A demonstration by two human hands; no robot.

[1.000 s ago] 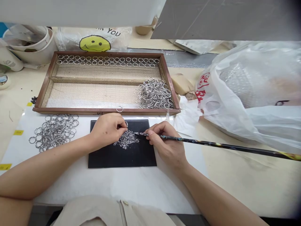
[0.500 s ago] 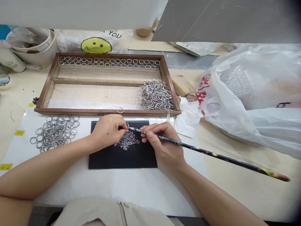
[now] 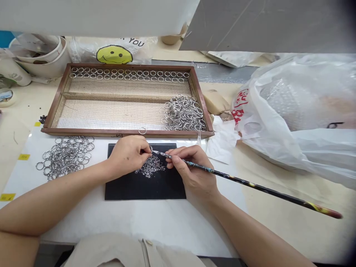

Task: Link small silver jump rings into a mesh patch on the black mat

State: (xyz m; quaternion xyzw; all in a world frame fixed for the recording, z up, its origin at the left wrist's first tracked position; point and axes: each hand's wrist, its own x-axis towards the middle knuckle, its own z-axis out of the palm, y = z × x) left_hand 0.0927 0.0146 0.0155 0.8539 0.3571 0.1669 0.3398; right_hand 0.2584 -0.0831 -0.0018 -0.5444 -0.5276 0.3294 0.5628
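Between thumb and fingers, my left hand pinches a small silver ring, mostly hidden by the fingertips. My right hand is closed around a long, thin, dark patterned stick with a pale pointed tip, held like a pen. Its tip meets or nearly meets the ring; I cannot tell which. Both hands are over a black mat, where a heap of tiny shiny stones or beads lies below the fingertips. Left of the mat, a pile of silver rings rests on white paper.
A wood-framed mesh tray stands behind the mat, with rings in two rows and a heap of rings at its right. One ring sits on its front rail. A white plastic bag bulges at right; stacked tubs stand back left.
The stick's far end has dipped slightly, while its tip stays by the ring. Otherwise both hands hold almost the same place.
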